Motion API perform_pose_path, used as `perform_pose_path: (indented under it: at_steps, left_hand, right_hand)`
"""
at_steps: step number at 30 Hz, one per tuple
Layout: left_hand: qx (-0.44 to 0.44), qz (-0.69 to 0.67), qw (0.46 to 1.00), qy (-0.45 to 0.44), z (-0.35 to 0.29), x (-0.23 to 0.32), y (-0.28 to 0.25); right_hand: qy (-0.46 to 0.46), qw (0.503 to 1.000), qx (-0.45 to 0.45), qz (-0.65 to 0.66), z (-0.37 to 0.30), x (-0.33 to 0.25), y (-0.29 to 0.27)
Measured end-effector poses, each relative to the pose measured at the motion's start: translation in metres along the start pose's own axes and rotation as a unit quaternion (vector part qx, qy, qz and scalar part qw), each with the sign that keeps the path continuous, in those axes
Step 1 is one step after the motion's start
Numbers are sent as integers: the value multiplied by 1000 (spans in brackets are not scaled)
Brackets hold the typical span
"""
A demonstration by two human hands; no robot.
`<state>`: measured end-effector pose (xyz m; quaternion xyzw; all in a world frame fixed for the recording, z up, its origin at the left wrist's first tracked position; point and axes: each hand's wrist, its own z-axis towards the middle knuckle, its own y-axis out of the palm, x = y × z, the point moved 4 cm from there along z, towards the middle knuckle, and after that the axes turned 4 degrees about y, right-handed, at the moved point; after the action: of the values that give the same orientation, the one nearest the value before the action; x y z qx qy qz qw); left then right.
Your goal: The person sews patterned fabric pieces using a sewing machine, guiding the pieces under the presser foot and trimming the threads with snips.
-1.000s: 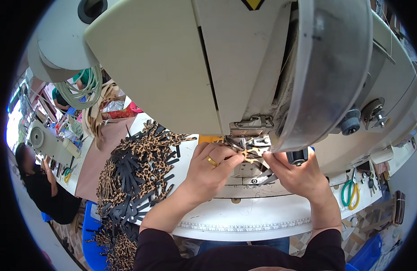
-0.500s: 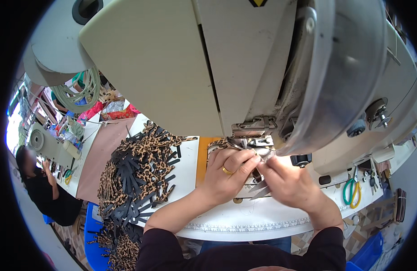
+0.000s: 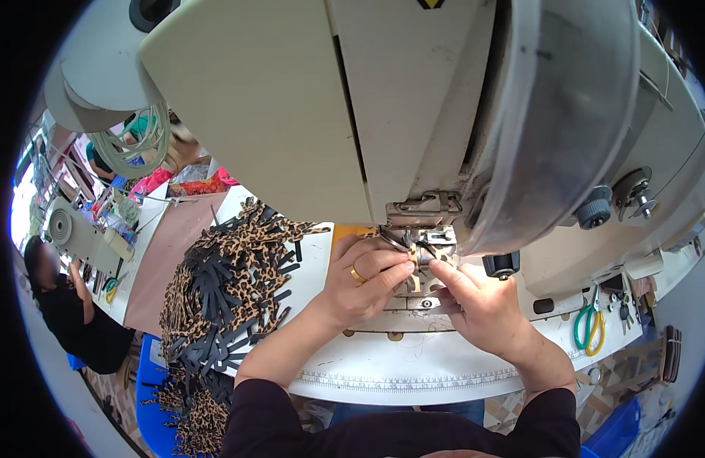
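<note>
Both hands are at the needle area of a sewing machine [image 3: 276, 114]. My left hand [image 3: 364, 282], with a gold-coloured ring, has its thumb and forefinger pressed together beside the presser foot [image 3: 425, 240]. Whatever lies between those fingertips is too small and covered to name. Across from it, my right hand [image 3: 482, 305] stretches its forefinger to the foot. Its other fingers curl around a grey metal tool [image 3: 447, 301], which looks like thread snips; most of it is hidden. Left of my left forearm lies a heap of leopard-print and black strips [image 3: 230, 282].
Green-and-yellow scissors [image 3: 589, 328] lie at the table's right. A printed ruler [image 3: 413, 382] runs along the front edge. Blue bins [image 3: 150, 397] stand low on the left and right [image 3: 616, 431]. Another person [image 3: 70, 305] sits at a machine on the far left.
My hands have drawn apart at the presser foot, uncovering the metal plate between them. The right forefinger has straightened, and the grey blades have swung further under the right hand. The view has shifted slightly.
</note>
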<state>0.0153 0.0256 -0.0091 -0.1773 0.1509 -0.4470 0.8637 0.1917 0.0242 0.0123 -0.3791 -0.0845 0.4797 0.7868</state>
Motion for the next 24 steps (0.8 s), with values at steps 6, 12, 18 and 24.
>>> perform_pose_path:
  at_steps: [6, 12, 18, 24]
  left_hand:
    - [-19, 25, 999, -3, 1, 0, -5]
    - [-22, 60, 998, -7, 1, -4, -7]
    - [-9, 19, 999, -33, 2, -10, -6]
    - [4, -73, 990, -121, 6, -24, -11]
  right_hand:
    - [1, 1000, -30, 5, -2, 2, 7]
    - [11, 1000, 10, 16, 3, 0, 2]
    - [31, 999, -8, 14, 4, -5, -10]
    - [23, 1000, -16, 11, 0, -3, -21]
